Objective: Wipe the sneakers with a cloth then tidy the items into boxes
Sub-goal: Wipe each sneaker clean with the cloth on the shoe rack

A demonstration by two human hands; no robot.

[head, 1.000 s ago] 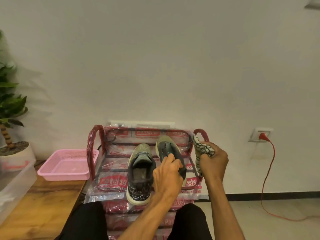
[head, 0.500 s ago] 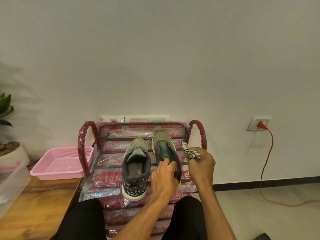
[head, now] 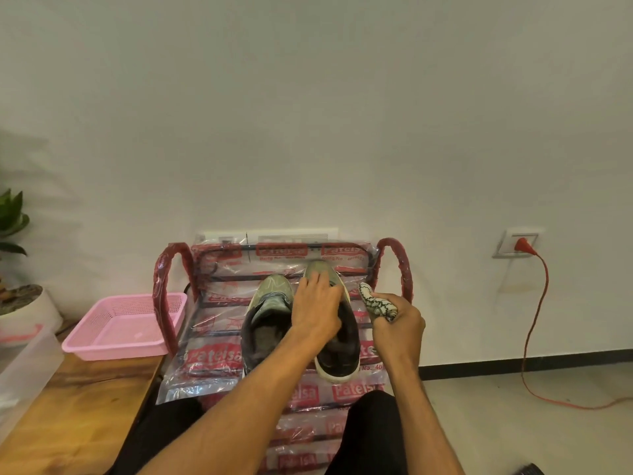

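My left hand point(head: 317, 305) had slid from the collar of the right-side sneaker point(head: 342, 351) toward its toe, with the fingers laid nearly straight on top, holding it steady on the rack point(head: 394, 255). My right hand point(head: 399, 323), closed tight around the bunched cloth point(head: 373, 299), had come just beside this shoe, so I judged the wiping could begin.

Two sneakers point(head: 270, 298) on plastic-wrapped rack point(head: 205, 341)

Left hand point(head: 317, 303) atop one sneaker point(head: 340, 354), patterned cloth point(head: 375, 301) in right hand point(head: 399, 325)

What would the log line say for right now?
left hand: rests on right sneaker | right hand: grips cloth | left sneaker: beside it on rack
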